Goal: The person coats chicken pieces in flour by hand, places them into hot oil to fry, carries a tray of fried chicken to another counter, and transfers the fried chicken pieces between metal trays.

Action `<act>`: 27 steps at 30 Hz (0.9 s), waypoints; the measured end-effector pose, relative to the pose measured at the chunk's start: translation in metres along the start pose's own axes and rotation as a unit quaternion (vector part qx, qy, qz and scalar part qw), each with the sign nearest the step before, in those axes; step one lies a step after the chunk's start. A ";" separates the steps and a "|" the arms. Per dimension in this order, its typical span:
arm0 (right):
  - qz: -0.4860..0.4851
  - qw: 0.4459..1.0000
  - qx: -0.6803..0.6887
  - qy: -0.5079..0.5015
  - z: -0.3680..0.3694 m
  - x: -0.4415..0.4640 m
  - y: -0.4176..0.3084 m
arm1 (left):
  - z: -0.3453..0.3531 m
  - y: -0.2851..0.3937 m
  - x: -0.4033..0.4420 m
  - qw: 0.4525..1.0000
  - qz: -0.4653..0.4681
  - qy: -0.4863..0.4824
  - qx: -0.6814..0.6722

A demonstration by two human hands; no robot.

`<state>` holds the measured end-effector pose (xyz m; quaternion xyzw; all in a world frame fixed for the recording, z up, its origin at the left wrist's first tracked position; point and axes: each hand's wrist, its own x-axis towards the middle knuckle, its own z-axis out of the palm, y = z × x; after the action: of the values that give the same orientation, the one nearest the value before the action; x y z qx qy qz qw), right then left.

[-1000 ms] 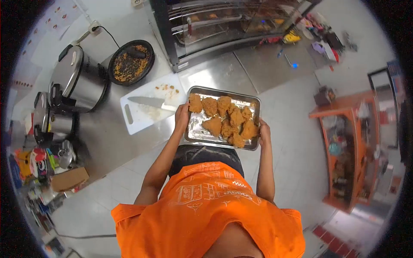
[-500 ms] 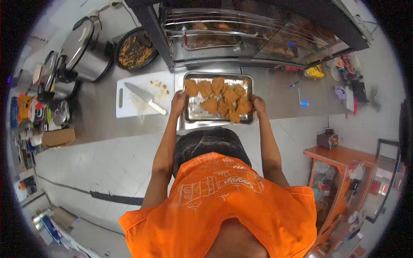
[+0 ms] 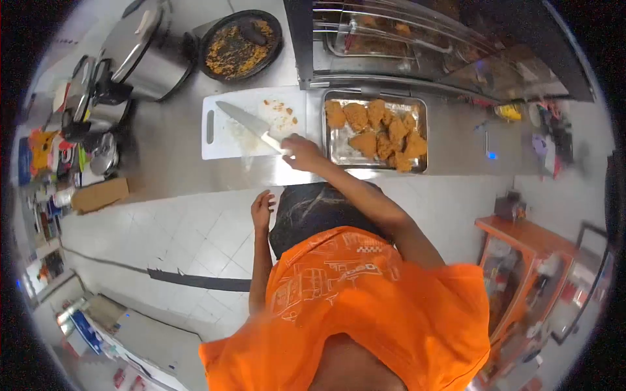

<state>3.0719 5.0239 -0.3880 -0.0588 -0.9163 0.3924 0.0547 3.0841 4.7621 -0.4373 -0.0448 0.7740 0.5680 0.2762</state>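
Observation:
My right hand (image 3: 302,154) has its fingers closed at the end of the white handle of a knife (image 3: 248,121), whose blade lies diagonally across a white cutting board (image 3: 226,144). Brown crumbs (image 3: 280,115) are scattered on the board. Just right of that hand, a metal tray (image 3: 340,154) holds several pieces of fried chicken (image 3: 376,112) and rests on the steel counter. My left hand (image 3: 263,210) hangs in front of the counter edge, fingers loosely apart, holding nothing.
Behind the board is a black stone mortar (image 3: 276,55) with orange-brown paste. Large metal pots (image 3: 153,65) stand left. A glass display cabinet (image 3: 417,72) borders the counter's back. A cardboard box (image 3: 100,195) sits at the left front; an orange shelf (image 3: 528,236) stands right.
The tray has been set down on the counter and both hands have let go of it. My right hand has crossed left to the knife handle; my left hand has dropped back toward my body.

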 end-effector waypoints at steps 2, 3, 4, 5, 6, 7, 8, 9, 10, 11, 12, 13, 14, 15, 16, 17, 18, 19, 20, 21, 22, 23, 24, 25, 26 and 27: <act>0.019 0.996 -0.083 -0.032 0.028 0.031 -0.007 | -0.028 0.005 0.009 1.000 0.006 0.017 0.002; 0.041 0.995 -0.091 -0.028 0.040 0.042 -0.009 | -0.043 0.011 0.014 0.999 0.019 0.019 0.040; 0.055 0.993 -0.099 -0.029 0.053 0.052 -0.009 | -0.056 0.015 0.020 0.996 0.049 0.006 0.070; 0.069 0.991 -0.108 -0.029 0.060 0.060 -0.010 | -0.060 0.032 0.023 0.990 0.108 -0.006 0.093; 0.088 0.991 -0.094 -0.028 0.063 0.065 -0.007 | -0.062 0.049 0.029 0.979 0.167 -0.018 0.115; 0.104 0.991 -0.077 -0.026 0.065 0.070 -0.008 | -0.065 0.059 0.042 0.957 0.237 -0.020 0.167; 0.121 0.991 -0.059 -0.025 0.064 0.074 -0.011 | -0.065 0.068 0.060 0.927 0.305 -0.022 0.218; 0.132 0.991 -0.033 -0.008 0.062 0.074 -0.016 | -0.063 0.076 0.077 0.889 0.371 -0.025 0.265; 0.144 0.990 -0.007 0.008 0.056 0.073 -0.024 | -0.059 0.083 0.091 0.872 0.382 -0.023 0.304; 0.155 0.987 0.019 0.025 0.046 0.071 -0.033 | -0.053 0.088 0.103 0.853 0.393 -0.021 0.342; 0.146 0.988 0.033 0.034 0.033 0.067 -0.040 | -0.045 0.091 0.112 0.833 0.405 -0.022 0.376; 0.137 0.989 0.046 0.042 0.016 0.062 -0.050 | -0.041 0.090 0.119 0.825 0.392 -0.016 0.407; 0.127 0.989 0.059 0.051 0.004 0.055 -0.052 | -0.040 0.089 0.127 0.816 0.378 -0.010 0.438; 0.083 0.993 0.040 0.073 0.000 0.043 -0.041 | -0.039 0.088 0.133 0.805 0.365 -0.004 0.468; 0.111 0.991 0.051 0.054 -0.035 0.027 -0.054 | -0.038 0.087 0.140 0.810 0.376 -0.014 0.450; 0.138 0.988 0.063 0.035 -0.076 0.004 -0.070 | -0.037 0.083 0.146 0.814 0.387 -0.024 0.433; 0.131 0.984 0.107 0.058 -0.099 -0.023 -0.061 | -0.033 0.081 0.149 0.818 0.397 -0.034 0.415; 0.246 0.962 0.115 -0.021 -0.149 -0.045 -0.080 | -0.029 0.091 0.142 0.825 0.392 -0.050 0.405; 0.149 0.985 0.022 0.080 -0.164 -0.079 -0.064 | -0.025 0.088 0.140 0.837 0.396 -0.044 0.376; 0.208 0.976 0.040 0.041 -0.206 -0.098 -0.078 | -0.021 0.085 0.139 0.848 0.400 -0.036 0.346; 0.233 0.970 0.037 0.052 -0.230 -0.124 -0.071 | -0.017 0.083 0.138 0.858 0.403 -0.028 0.317; 0.258 0.964 0.034 0.063 -0.250 -0.145 -0.065 | -0.013 0.084 0.133 0.864 0.404 -0.014 0.300; 0.308 0.951 0.002 0.038 -0.275 -0.155 -0.073 | -0.008 0.085 0.125 0.870 0.403 0.001 0.283; 0.358 0.933 -0.029 0.013 -0.295 -0.160 -0.080 | -0.003 0.086 0.122 0.876 0.403 0.016 0.265; 0.372 0.927 -0.038 -0.004 -0.302 -0.164 -0.074 | 0.002 0.088 0.124 0.875 0.408 0.026 0.259; 0.387 0.921 -0.046 -0.022 -0.308 -0.165 -0.065 | 0.005 0.091 0.127 0.874 0.414 0.037 0.252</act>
<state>3.2756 5.1737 -0.1384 -0.4025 -0.8403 0.3413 -0.1244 2.9441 4.8293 -0.4217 0.3297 0.8486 0.4137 -0.0105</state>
